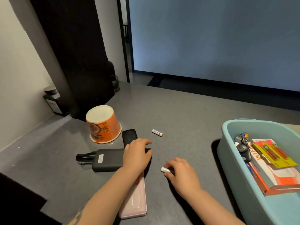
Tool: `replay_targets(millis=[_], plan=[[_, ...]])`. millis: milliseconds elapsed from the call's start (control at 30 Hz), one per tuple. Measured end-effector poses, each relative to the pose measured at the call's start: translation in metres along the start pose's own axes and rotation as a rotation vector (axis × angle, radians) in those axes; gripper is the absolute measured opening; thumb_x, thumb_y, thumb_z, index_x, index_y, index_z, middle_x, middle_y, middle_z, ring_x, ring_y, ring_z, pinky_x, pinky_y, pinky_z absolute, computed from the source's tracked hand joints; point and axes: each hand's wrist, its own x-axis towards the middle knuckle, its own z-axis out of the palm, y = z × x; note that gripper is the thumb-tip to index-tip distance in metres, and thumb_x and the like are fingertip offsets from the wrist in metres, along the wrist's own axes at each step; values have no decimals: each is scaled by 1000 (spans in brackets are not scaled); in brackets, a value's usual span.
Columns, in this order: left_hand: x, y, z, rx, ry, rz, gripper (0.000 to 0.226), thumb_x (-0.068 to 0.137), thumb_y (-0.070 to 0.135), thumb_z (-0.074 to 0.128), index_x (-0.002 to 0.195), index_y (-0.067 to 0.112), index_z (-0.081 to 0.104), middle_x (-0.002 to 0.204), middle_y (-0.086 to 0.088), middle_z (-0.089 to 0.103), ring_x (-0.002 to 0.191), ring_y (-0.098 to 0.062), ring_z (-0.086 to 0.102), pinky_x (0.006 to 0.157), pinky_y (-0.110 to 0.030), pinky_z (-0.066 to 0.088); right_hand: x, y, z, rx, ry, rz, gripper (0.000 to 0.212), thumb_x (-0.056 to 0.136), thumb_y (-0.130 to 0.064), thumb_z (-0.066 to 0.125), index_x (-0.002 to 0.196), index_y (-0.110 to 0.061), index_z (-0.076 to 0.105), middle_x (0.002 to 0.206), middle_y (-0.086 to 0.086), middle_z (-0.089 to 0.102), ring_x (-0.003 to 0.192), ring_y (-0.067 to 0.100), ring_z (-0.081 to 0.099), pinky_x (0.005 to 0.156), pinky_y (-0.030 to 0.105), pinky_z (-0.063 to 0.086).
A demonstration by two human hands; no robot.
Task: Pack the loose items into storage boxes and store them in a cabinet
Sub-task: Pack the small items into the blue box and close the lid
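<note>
While pinched in right hand (181, 173) fingers (168, 166), battery (165, 169) pokes out left.

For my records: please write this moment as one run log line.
right hand: holding battery | left hand: on black item | second battery: loose | blue box: partly filled

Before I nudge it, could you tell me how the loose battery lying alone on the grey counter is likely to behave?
The loose battery is a small cylinder lying on its side, so it will probably roll if pushed across its length. The counter looks smooth, so it may also skid. It looks rigid and easy to pinch, as the right hand does with another.
</note>
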Motion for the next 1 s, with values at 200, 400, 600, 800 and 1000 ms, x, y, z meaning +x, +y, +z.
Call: replay_targets(millis=[200,400,600,800,1000], plan=[[66,24,33,65,-106,15,53,83,39,62,131,24,47,134,-2,45,123,-24,42,99,-36,33,12,24,-13,51,100,185,12,88,-29,59,99,-23,61,102,-3,60,99,17,55,72,26,35],[92,20,62,44,-83,26,50,86,44,61,129,21,50,131,-1,48,122,-24,39,97,-34,35,31,37,-20,82,141,254,17,89,-27,59,105,-23,58,104,-1,60,95,18,55,69,27,35],[89,18,66,-153,-112,130,38,84,25,67,120,17,57,120,1,52,112,-17,49,84,-25,39,33,41,-23,141,26,177,43,83,-37,71,124,-29,58,105,-10,46,95,11,53,77,20,38],[64,18,56,-272,-178,238,45,76,20,76,118,18,60,114,3,58,104,-12,56,85,-16,36,28,43,-34,131,-66,145,67,67,-33,85,126,-21,57,110,-7,50,86,9,52,75,20,42],[50,41,32,-309,-103,259,38,76,20,75,111,25,63,109,11,58,95,-4,50,82,-15,33,12,30,-55,178,81,198,61,64,-34,86,119,-23,61,97,-9,51,77,4,55,69,15,41]])
